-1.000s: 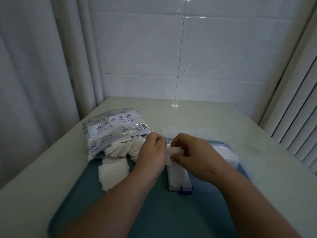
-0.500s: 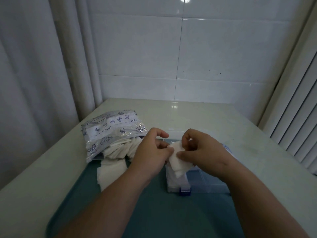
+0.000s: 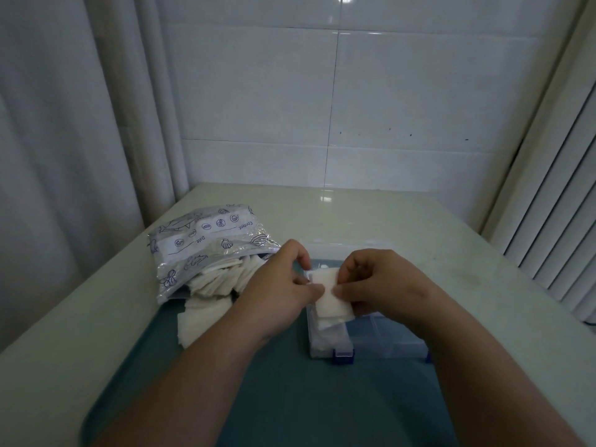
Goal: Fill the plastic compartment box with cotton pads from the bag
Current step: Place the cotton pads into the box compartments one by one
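pinching cotton pads [image 3: 331,298] between left hand [image 3: 280,293] and right hand [image 3: 382,285], over box [image 3: 388,338]

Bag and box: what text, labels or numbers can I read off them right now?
"Content": white label strip of the bag, right end.
"Date": same strip, further left.
Round icons beside them: too small to read.
Compartment box: no text visible.

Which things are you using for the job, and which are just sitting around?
For the job: cotton pads, pinched by the left hand and right hand; box; bag; spilled pads beside the bag.
Just there: tray; table; curtain; blinds.
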